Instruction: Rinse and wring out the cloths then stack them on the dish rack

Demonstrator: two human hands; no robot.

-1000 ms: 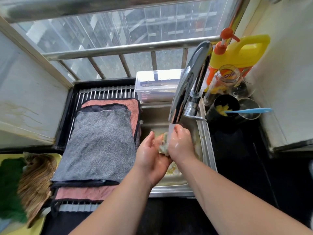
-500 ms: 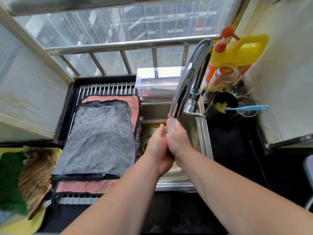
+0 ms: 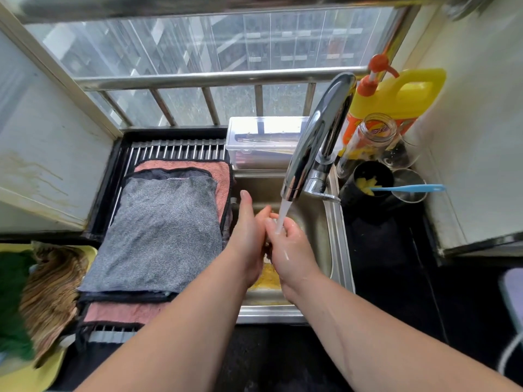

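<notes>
My left hand [image 3: 249,236] and my right hand [image 3: 288,244] meet palm to palm over the steel sink [image 3: 336,250], under water running from the chrome tap [image 3: 314,142]. The left fingers are straight with the thumb up. The right fingers fold against the left palm, and what lies between the palms is hidden. A yellow cloth [image 3: 268,277] shows in the sink just below the hands. On the black dish rack [image 3: 175,148] to the left, a grey cloth [image 3: 161,236] lies flat on top of a pink cloth [image 3: 220,176] with dark trim.
A yellow tray [image 3: 42,372] at the lower left holds a green cloth [image 3: 11,301] and a brown one [image 3: 53,290]. A clear lidded box [image 3: 263,142] stands behind the sink. Right of the tap are a yellow detergent jug [image 3: 396,97], a jar, glasses and a blue-handled tool [image 3: 410,188].
The hands have closed flat together under the stream, and the cloth wad seen between them a second ago no longer shows. The view has tilted slightly.
</notes>
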